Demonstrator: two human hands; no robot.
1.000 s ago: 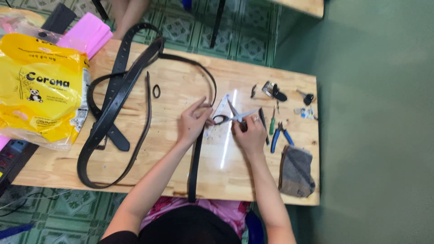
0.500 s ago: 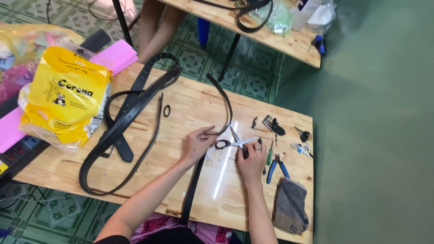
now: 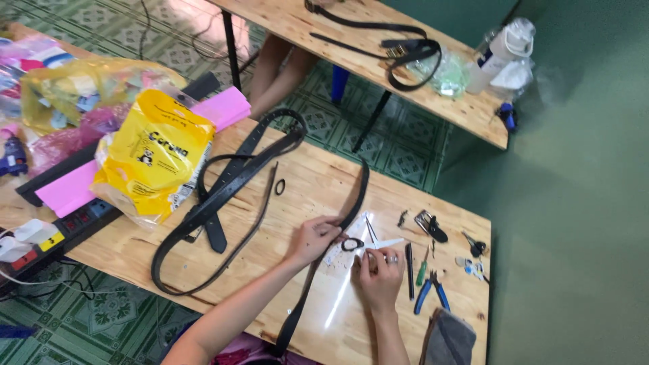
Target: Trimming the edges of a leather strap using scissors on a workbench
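1. Two hands work at the wooden table (image 3: 324,182): the left hand (image 3: 312,238) pinches a black belt strap (image 3: 357,196) between closed fingers near the scissors (image 3: 370,242)
2. The right hand (image 3: 380,276) curls around the scissors' handles; whether the blades are together or apart cannot be told
3. Blue pliers (image 3: 430,294) and a green screwdriver (image 3: 422,270) lie just right of that hand
4. Compared with half a second ago, both hands keep the same hold, while a second table (image 3: 378,74) now shows more fully
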